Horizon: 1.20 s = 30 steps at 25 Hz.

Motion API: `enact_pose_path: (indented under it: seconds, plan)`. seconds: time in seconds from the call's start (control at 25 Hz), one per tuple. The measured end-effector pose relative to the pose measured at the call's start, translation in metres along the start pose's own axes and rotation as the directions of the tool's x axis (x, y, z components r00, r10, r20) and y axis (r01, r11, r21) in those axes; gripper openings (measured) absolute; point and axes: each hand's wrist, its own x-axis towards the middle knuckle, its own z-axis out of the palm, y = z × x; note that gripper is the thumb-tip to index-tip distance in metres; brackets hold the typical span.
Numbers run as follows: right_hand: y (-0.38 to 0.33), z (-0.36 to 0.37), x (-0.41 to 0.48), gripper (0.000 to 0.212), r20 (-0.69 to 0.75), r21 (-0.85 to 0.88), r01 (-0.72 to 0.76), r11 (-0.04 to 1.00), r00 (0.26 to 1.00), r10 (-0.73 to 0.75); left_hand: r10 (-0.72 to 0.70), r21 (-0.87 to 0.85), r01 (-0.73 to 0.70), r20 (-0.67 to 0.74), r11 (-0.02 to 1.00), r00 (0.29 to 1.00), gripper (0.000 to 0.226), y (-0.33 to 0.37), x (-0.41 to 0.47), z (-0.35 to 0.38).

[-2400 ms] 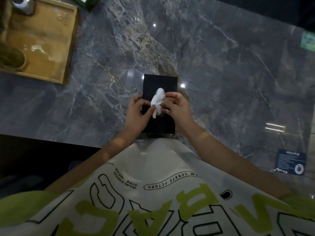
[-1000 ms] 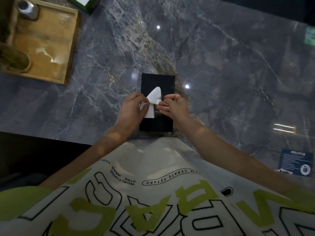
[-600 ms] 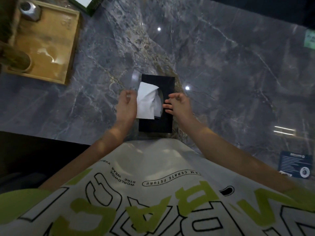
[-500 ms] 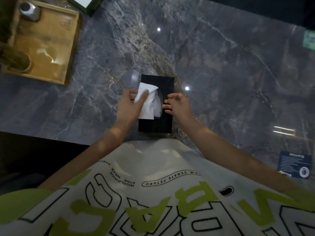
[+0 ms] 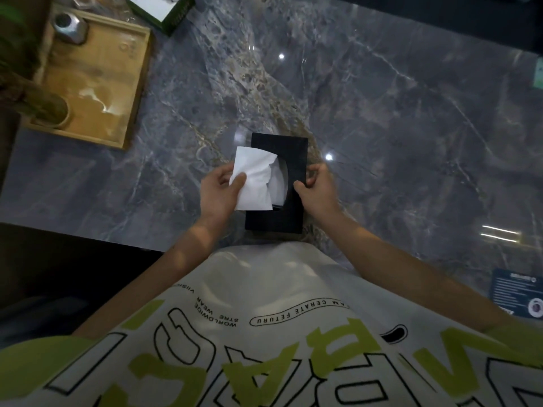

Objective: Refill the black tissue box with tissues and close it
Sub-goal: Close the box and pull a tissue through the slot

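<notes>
One black tissue box [image 5: 289, 183], one white tissue [image 5: 255, 179], two hands, one wooden tray [image 5: 97, 80], one counter [image 5: 382, 113].

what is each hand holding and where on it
Left hand pinches the white tissue at its left edge; right hand grips the black tissue box at its right side.

Black tissue box [image 5: 289, 201]: rectangular, matte, lies flat on the grey marble table [image 5: 382, 113], long axis running away from the person, near the table's front edge. Lid on, oval slot in top face. White tissue [image 5: 255, 179] comes up out of the slot, pulled over to the box's left edge, creased, partly unfolded, covers the left part of the top. More white shows inside the slot just right of the pulled sheet.
</notes>
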Motion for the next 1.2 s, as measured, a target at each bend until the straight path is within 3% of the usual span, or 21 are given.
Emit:
enact_pose_path:
  seconds: [0.16,0.24,0.36,0.92,1.2]
  plan:
    - [0.005,-0.001,0.001,0.036,0.085,0.059,-0.037,0.998,0.996,0.032,-0.002,-0.102,-0.007,-0.093,0.995,0.996,0.039,-0.005,-0.004,-0.006]
    - [0.007,-0.002,0.001,0.033,0.089,0.058,-0.029,0.998,0.996,0.024,-0.016,-0.132,0.009,-0.053,0.991,0.998,0.041,-0.005,-0.005,-0.008]
    - [0.004,-0.003,0.002,0.032,0.086,0.057,-0.025,0.998,0.996,0.021,-0.009,-0.033,0.009,0.008,0.999,1.0,0.044,-0.007,-0.003,-0.005]
    - [0.006,-0.005,0.002,0.032,0.106,0.093,-0.053,0.994,0.993,0.043,-0.044,-0.107,0.046,0.018,0.993,0.999,0.046,-0.001,-0.003,0.005]
    - [0.007,-0.003,0.003,0.028,0.104,0.097,-0.035,0.995,0.994,0.025,-0.062,-0.115,0.058,-0.036,0.992,0.997,0.026,0.004,-0.002,0.011]
